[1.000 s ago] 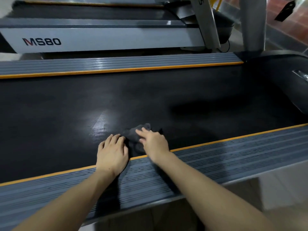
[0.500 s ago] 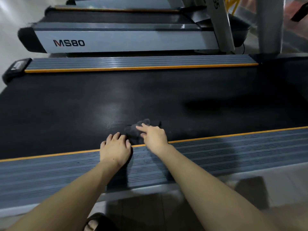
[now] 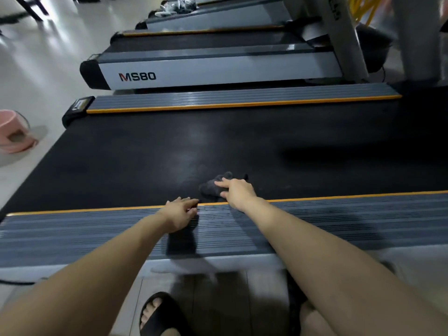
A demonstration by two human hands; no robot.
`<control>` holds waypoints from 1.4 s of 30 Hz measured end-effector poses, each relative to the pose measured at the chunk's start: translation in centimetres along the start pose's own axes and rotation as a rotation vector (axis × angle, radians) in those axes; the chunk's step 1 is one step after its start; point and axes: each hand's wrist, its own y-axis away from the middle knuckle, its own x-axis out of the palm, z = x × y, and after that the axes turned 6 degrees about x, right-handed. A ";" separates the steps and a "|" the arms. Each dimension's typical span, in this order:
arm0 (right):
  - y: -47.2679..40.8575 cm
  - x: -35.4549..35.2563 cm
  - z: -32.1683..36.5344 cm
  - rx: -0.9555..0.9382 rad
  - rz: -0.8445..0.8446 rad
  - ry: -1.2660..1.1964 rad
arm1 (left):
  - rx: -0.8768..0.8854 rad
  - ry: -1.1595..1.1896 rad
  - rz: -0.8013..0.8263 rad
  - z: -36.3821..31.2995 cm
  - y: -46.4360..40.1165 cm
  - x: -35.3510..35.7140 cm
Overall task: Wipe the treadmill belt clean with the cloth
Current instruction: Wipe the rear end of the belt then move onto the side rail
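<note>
Dark cloth [image 3: 214, 186] lies bunched on the treadmill belt [image 3: 169, 146], just beyond the near orange-edged side rail [image 3: 339, 214]. Right hand [image 3: 238, 192] presses it, fingers over the wad; hold unclear. Left hand [image 3: 180, 210] rests flat on that rail, fingers relaxed, just left of the cloth.

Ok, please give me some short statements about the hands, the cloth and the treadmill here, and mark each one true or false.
1. The right hand rests on the dark cloth on the belt. True.
2. The left hand holds the cloth. False: it lies on the ribbed side rail, touching no cloth.
3. The cloth lies near the orange stripe. True.
4. The neighbouring treadmill reads MS90. False: MS80.
</note>
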 end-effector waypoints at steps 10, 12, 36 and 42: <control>-2.2 1.6 -0.1 -0.012 -0.148 -0.082 | -0.037 -0.102 -0.210 3.2 -3.6 -1.2; -3.4 2.5 1.1 -0.048 -0.192 -0.060 | -0.030 -0.157 -0.253 4.8 -4.6 -1.9; -5.2 5.5 6.7 0.064 -0.193 -0.129 | 0.041 -0.167 -0.137 8.5 -3.6 -7.1; -7.1 6.7 6.2 0.082 -0.198 -0.059 | 0.064 -0.146 -0.156 8.2 -5.5 -6.7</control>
